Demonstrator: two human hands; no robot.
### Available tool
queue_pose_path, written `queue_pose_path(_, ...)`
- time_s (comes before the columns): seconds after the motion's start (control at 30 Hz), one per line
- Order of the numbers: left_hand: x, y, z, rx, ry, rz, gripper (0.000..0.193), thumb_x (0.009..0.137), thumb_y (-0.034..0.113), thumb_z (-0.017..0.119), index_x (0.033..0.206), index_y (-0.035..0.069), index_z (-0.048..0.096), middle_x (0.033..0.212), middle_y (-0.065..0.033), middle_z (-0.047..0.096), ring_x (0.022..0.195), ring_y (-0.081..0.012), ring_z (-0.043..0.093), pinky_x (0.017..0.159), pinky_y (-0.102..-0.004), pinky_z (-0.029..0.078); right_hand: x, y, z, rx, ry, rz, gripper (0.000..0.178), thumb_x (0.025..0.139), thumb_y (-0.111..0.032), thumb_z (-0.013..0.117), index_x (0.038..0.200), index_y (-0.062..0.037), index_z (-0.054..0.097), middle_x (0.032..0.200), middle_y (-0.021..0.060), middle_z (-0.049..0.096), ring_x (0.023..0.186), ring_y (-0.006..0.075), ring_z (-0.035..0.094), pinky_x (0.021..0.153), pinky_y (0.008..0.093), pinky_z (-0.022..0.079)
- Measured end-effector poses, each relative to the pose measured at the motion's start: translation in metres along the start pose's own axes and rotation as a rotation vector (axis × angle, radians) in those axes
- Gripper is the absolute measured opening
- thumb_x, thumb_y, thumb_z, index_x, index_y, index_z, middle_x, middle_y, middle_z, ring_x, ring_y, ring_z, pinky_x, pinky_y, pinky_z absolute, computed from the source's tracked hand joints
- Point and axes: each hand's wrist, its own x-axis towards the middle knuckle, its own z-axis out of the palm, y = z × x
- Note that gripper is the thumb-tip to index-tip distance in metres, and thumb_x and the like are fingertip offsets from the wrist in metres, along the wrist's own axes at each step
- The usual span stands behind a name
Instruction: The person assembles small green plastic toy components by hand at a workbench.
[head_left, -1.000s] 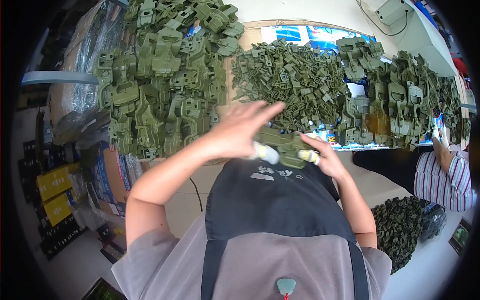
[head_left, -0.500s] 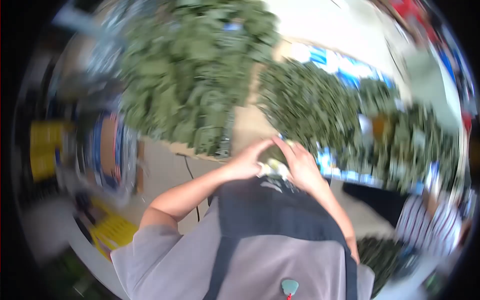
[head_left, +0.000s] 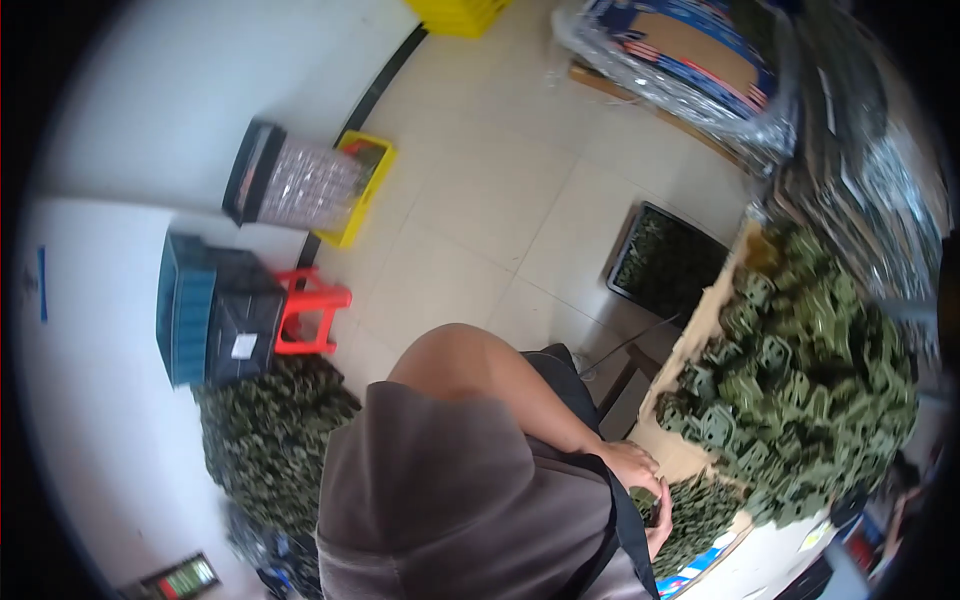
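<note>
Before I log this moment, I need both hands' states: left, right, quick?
Left hand: at the green part, grip cannot be told.
Right hand: beside the same part, partly hidden, grip cannot be told.

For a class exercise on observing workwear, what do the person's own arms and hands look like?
The left arm is bare below a short-sleeved grey-brown top. The left hand and right hand look mostly bare, their fingertips too small to judge. The right arm is hidden.
</note>
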Motion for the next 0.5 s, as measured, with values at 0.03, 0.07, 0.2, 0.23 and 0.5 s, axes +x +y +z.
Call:
queue_pose_path(0.03, 0.005, -0.002, 0.001, -0.034, -0.041, -0.005, 0.063, 0.056, 0.016, 0.066, 0.116, 0.013, 0.047, 0.089, -0.0131, 0.051, 0.091, -0.0314, 0.051, 0.074, -0.0408, 0.043, 0.002, 0.004, -0.007, 0.003, -0.073, 0.051, 0.071, 0.06, 0.013, 0.055, 0.128, -0.0012, 0.04, 0.125, 0.0176, 0.046, 0.111, 0.0267, 0.047, 0.095, 0.0353, 0.035)
queue_pose_path(0.07, 0.01, 0.0, -0.001, -0.072, -0.102, 0.011, 0.064, 0.056, 0.017, 0.067, 0.117, 0.014, 0.047, 0.089, -0.0126, 0.05, 0.091, -0.0309, 0.051, 0.074, -0.0409, 0.043, -0.001, 0.006, -0.015, -0.015, -0.082, 0.05, 0.071, 0.06, 0.013, 0.055, 0.128, -0.0012, 0.04, 0.125, 0.0176, 0.046, 0.111, 0.0267, 0.047, 0.095, 0.0353, 0.035)
queue_pose_path(0.2, 0.043, 0.009, -0.03, -0.143, 0.526, 0.217, 0.103, 0.062, 0.019, 0.075, 0.14, 0.013, 0.007, 0.105, -0.0171, 0.049, 0.09, -0.0298, 0.051, 0.08, -0.0387, 0.042, 0.01, -0.016, -0.047, -0.037, 0.374, -0.17, 0.074, 0.075, -0.03, 0.064, 0.135, -0.0051, 0.028, 0.137, 0.015, 0.028, 0.123, 0.0297, 0.033, 0.1, 0.0418, 0.03)
queue_pose_path(0.23, 0.053, 0.006, -0.029, -0.261, 0.499, 0.299, 0.101, 0.067, 0.019, 0.073, 0.14, 0.013, 0.004, 0.11, -0.0172, 0.047, 0.092, -0.0302, 0.051, 0.082, -0.0379, 0.041, 0.013, -0.023, -0.044, -0.046, 0.395, -0.169, 0.074, 0.075, -0.03, 0.064, 0.135, -0.0051, 0.028, 0.137, 0.015, 0.028, 0.123, 0.0297, 0.033, 0.1, 0.0418, 0.03)
queue_pose_path(0.5, 0.084, 0.021, -0.023, -0.848, -0.171, 0.455, 0.054, 0.09, 0.024, 0.044, 0.137, 0.006, 0.023, 0.145, -0.0071, 0.014, 0.129, -0.0196, 0.024, 0.104, -0.0279, 0.023, -0.035, -0.059, -0.012, 0.122, 0.831, 0.039, 0.082, 0.075, -0.051, 0.059, 0.135, -0.0051, 0.027, 0.136, 0.0152, 0.03, 0.123, 0.0303, 0.032, 0.1, 0.0426, 0.029)
